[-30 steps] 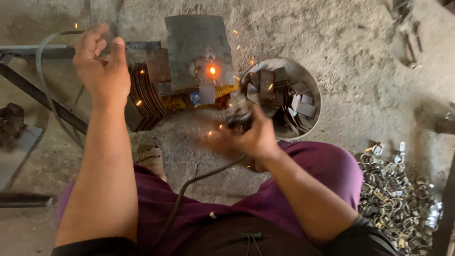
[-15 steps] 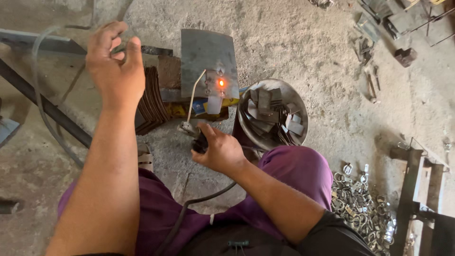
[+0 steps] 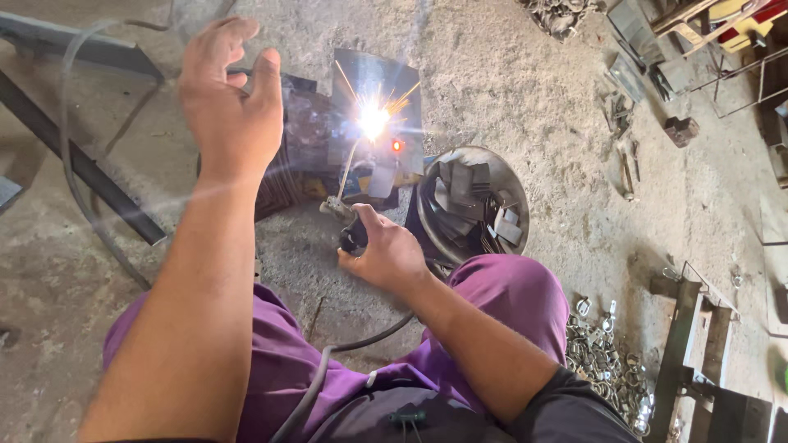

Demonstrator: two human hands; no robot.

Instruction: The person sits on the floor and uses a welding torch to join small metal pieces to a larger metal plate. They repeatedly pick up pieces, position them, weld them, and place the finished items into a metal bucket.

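Observation:
My right hand grips a black welding electrode holder, whose thin rod reaches up to a bright spark on a flat metal plate standing on the ground. A black cable runs from the holder back over my purple trousers. My left hand is raised in the air left of the plate, fingers loosely curled, holding nothing. Dark stacked metal pieces lie under and beside the plate.
A round metal bowl filled with cut metal pieces stands right of the plate. A heap of small shiny metal rings lies at my right. A dark steel bar and a grey cable cross the ground at left. Tools and scrap lie upper right.
The rod has met the plate and a bright arc with sparks now burns there, where only a small red glow showed before. My left hand has lifted clear and opened slightly.

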